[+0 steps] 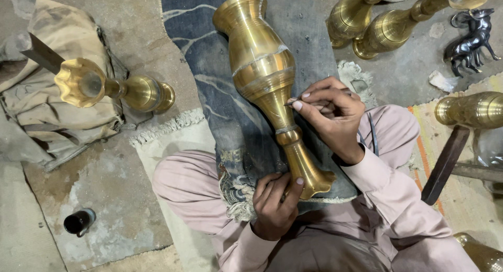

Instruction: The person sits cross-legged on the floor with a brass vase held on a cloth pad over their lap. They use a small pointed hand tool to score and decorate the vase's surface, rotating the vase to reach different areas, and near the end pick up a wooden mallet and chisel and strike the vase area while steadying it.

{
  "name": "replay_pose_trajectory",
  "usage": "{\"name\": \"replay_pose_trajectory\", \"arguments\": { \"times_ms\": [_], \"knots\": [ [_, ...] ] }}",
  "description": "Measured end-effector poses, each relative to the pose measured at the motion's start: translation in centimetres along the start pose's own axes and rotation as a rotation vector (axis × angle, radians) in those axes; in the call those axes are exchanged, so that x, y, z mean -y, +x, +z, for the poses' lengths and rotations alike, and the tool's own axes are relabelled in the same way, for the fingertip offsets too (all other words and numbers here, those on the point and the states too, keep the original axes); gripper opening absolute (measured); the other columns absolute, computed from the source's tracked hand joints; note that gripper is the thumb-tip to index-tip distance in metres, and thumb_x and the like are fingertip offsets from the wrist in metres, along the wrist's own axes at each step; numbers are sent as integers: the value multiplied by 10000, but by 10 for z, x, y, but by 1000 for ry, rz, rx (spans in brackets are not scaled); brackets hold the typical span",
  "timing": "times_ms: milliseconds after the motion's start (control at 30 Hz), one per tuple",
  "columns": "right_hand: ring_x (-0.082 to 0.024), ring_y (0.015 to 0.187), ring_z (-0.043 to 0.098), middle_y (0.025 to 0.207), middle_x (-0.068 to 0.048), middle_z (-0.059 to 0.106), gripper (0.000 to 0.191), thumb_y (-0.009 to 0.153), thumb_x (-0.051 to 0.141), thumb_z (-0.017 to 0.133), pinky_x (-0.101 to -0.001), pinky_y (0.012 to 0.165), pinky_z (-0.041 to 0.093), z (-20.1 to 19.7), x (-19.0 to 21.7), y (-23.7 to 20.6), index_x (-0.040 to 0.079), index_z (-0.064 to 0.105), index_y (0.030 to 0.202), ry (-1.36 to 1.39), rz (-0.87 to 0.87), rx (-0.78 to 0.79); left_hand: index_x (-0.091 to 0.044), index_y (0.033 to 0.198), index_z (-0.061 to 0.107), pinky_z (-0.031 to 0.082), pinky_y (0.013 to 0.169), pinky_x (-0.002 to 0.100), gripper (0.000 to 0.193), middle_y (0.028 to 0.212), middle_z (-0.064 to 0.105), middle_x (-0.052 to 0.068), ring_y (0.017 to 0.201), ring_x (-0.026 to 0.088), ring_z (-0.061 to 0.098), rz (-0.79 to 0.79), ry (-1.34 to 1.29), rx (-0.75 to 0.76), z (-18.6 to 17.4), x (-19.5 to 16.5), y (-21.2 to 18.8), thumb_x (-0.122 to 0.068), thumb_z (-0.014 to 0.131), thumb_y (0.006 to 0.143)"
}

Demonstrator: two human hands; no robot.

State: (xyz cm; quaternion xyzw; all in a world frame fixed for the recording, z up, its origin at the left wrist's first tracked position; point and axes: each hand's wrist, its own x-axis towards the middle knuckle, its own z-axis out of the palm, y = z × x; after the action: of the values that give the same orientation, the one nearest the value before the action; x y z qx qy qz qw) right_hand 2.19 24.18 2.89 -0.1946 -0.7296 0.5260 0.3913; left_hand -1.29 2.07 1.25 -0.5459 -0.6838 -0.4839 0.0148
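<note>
While left hand [273, 201] grips brass vase [264, 68] base, right hand [332, 115] scribes neck

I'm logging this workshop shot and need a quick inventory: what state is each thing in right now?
Large brass vase: lying tilted across the lap, on the blue rug.
Left hand: gripping the vase's base.
Right hand: pressing a thin tool to the vase's neck.
Fluted brass piece: on its side.
Dark cup: on its side.

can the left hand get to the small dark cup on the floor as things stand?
Probably not right away. The left hand is gripping the flared foot of the brass vase, steadying it while the right hand works a thin tool against it. The dark cup sits apart on that side, with bare floor between.
</note>
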Motion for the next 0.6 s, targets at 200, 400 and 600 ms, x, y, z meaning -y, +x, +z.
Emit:
{"name": "replay_pose_trajectory", "arguments": {
  "times_ms": [200, 400, 600],
  "knots": [
    [-58, 809, 638, 1083, -116, 699, 143, 931, -28, 831, -168, 684, 503, 3, 0, 2, -38, 716, 1015, -18, 67, -52, -86, 1402, 558, 578, 933, 488, 544, 1118, 701, 198, 1005, 338, 720, 8, -27, 18, -3, 1, 0, 83, 652, 894],
    [-50, 794, 647, 1078, -109, 694, 128, 925, -24, 820, -170, 675, 510, 2, 8, -7, -34, 720, 1004, -55, 84, -19, -95, 1425, 561, 581, 943, 485, 565, 1122, 704, 187, 1010, 325, 728, -7, -17, 10, 0, -1, -1, 97, 647, 900],
    [-85, 859, 657, 1055, -108, 702, 154, 913, -15, 847, -194, 724, 513, 4, 10, 1, -39, 724, 1002, -93, 74, -50, -84, 1389, 574, 583, 926, 481, 563, 1103, 702, 201, 966, 333, 717, 1, -16, 14, -1, 0, 0, 93, 630, 858]
  ]
}}
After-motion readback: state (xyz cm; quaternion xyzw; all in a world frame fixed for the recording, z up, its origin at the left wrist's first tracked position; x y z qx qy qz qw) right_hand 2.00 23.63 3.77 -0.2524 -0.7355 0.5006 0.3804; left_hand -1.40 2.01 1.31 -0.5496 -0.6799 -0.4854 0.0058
